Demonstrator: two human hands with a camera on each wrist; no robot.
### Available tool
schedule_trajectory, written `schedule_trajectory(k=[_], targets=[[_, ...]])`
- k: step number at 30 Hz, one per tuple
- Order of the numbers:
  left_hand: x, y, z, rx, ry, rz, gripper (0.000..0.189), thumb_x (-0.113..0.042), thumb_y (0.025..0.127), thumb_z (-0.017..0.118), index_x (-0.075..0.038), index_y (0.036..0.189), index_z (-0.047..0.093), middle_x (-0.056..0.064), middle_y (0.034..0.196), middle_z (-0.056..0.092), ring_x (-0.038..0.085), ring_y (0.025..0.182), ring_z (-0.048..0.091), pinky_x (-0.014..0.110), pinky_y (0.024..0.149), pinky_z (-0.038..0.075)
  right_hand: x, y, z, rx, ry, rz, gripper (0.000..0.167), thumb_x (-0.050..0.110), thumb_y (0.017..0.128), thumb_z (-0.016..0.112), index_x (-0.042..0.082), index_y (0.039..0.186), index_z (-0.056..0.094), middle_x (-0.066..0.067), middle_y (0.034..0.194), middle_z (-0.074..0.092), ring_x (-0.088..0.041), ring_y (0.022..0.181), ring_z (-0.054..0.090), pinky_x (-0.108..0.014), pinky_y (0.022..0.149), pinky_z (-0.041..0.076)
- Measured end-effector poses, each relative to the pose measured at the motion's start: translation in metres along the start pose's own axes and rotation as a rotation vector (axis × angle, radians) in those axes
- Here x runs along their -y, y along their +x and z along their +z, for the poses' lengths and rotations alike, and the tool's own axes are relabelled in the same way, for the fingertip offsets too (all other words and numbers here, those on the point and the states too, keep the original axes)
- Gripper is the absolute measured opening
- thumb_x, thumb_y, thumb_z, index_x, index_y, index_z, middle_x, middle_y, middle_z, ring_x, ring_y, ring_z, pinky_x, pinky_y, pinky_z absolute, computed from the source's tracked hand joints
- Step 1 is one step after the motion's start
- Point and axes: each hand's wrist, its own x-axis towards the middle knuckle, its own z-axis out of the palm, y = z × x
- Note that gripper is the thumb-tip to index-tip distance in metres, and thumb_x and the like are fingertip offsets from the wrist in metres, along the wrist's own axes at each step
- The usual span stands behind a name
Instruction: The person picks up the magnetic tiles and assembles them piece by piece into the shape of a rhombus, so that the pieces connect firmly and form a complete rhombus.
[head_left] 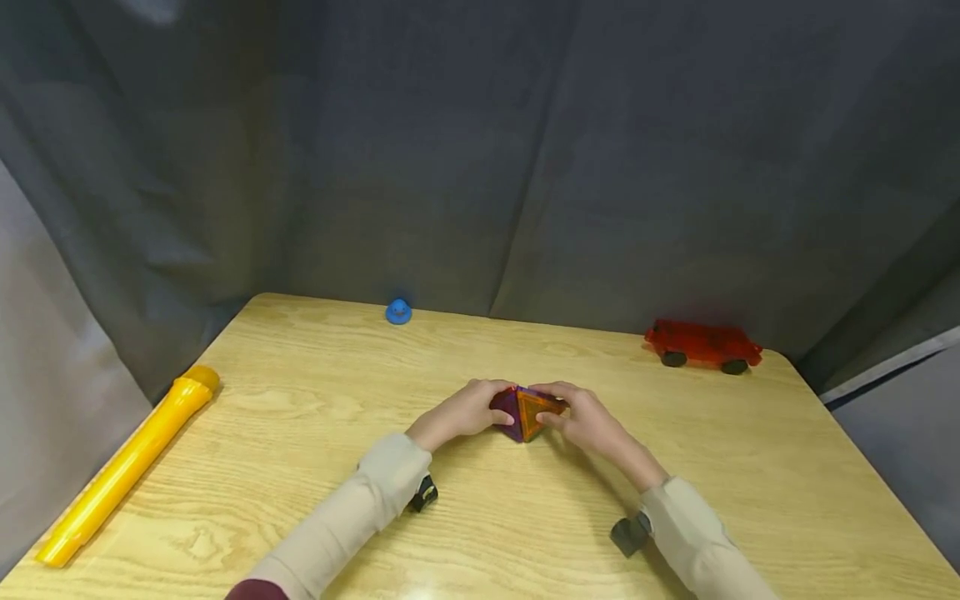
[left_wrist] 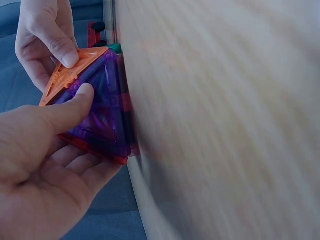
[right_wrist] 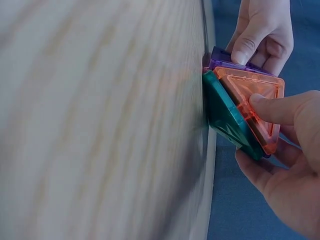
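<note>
Several see-through triangular magnetic tiles are joined into a pointed solid shape low over the wooden table (head_left: 525, 533). My left hand (head_left: 468, 408) grips its left side, thumb lying on a purple triangular tile (left_wrist: 106, 120) and the other fingers behind. On the other side my right hand (head_left: 588, 423) pinches the shape, its thumb pressing an orange triangular tile (right_wrist: 272, 92). A green tile (right_wrist: 230, 117) shows beneath the orange one in the right wrist view. Red edging (left_wrist: 117, 159) runs along the bottom of the purple face in the left wrist view. The shape's far faces are hidden by the fingers.
At the table's back edge sits a small blue rubber duck (head_left: 398, 312). A red toy car base (head_left: 703, 344) with black wheels stands at the back right. Along the left edge lies a long yellow tube (head_left: 127, 462). Dark curtains (head_left: 420, 150) hang behind the table.
</note>
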Motion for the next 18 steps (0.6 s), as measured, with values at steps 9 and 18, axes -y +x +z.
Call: schedule_trajectory(k=[9, 18], targets=[[-0.0026, -0.0006, -0.0046, -0.004, 0.008, -0.008, 0.047, -0.013, 0.093, 0.062, 0.0, 0.136, 0.049, 0.014, 0.122, 0.061, 0.019, 0.099, 0.059, 0.031, 0.089, 0.048, 0.0026, 0.0031, -0.0016, 0.018, 0.004, 0.018, 0.04, 0.008, 0.09, 0.064, 0.0, 0.129, 0.057, -0.018, 0.123, 0.06, -0.029, 0.104, 0.06, -0.043, 0.086, 0.051], [-0.0036, -0.0027, -0.0039, -0.002, 0.011, -0.021, 0.049, -0.014, 0.094, 0.06, -0.002, 0.138, 0.046, 0.012, 0.123, 0.061, 0.017, 0.099, 0.059, 0.03, 0.088, 0.047, 0.0027, 0.0029, -0.0012, 0.024, -0.005, 0.021, 0.04, 0.009, 0.091, 0.064, 0.001, 0.129, 0.056, -0.017, 0.123, 0.06, -0.029, 0.104, 0.06, -0.043, 0.087, 0.051]])
